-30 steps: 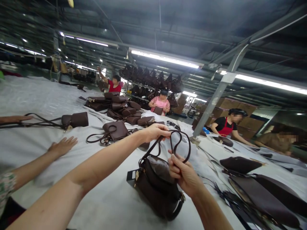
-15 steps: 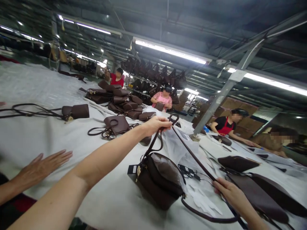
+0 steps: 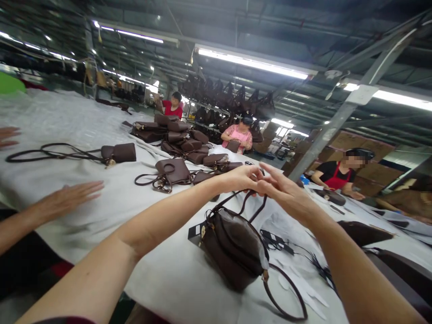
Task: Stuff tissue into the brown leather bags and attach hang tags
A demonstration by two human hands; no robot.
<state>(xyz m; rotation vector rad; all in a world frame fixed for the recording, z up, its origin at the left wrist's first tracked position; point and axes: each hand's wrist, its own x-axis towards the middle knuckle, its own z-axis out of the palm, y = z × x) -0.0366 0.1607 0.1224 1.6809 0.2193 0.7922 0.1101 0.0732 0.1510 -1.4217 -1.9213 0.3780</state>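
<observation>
Evidently, the left hand (image 3: 240,179) pinches the strap (image 3: 258,209); the right hand (image 3: 289,194) meets it, its closure unclear. Below their grip, the bag (image 3: 227,256) could tip if the strap were tugged unevenly.

White fluorescent tubes (image 3: 251,63) overhead lit the pale desk (image 3: 158,279) brightly, while the ceiling (image 3: 216,18) was dim. A soft shadow lay beneath the brown handbag (image 3: 229,256), whose clear plastic (image 3: 236,222) caught a sheen. Wide-angle distortion stretched the forearms (image 3: 91,270) near the lower corners; distant workers (image 3: 236,134) looked soft.
</observation>
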